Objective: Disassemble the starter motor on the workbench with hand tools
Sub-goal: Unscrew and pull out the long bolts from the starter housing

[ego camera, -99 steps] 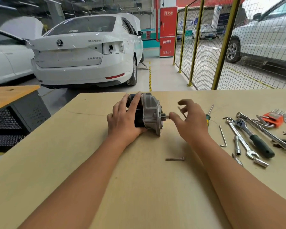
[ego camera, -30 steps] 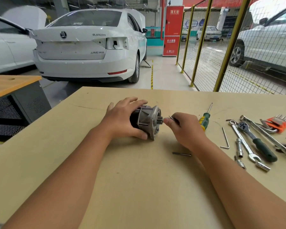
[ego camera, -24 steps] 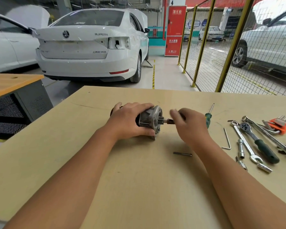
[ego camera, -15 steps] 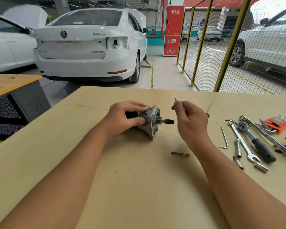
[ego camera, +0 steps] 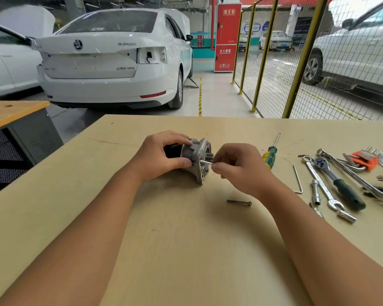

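The starter motor [ego camera: 196, 156] lies on its side on the workbench [ego camera: 186, 250], its silver flanged end facing right. My left hand [ego camera: 159, 156] grips the dark body from the left, thumb underneath. My right hand [ego camera: 239, 166] pinches a long thin bolt [ego camera: 206, 161] whose tip sits at the flange face, beside the pinion gear. A second long bolt [ego camera: 239, 202] lies loose on the bench in front of my right wrist.
To the right lie a green-yellow screwdriver [ego camera: 270, 155], an L-shaped hex key [ego camera: 297, 180], a ratchet with a green grip [ego camera: 338, 184], combination wrenches [ego camera: 325, 191], sockets and an orange hex key set [ego camera: 364, 157]. A wire fence and parked cars stand beyond the bench.
My right hand, which held the thin bolt up and clear of the motor, has come down and left, bringing the bolt against the flange. My left hand keeps its hold on the body.
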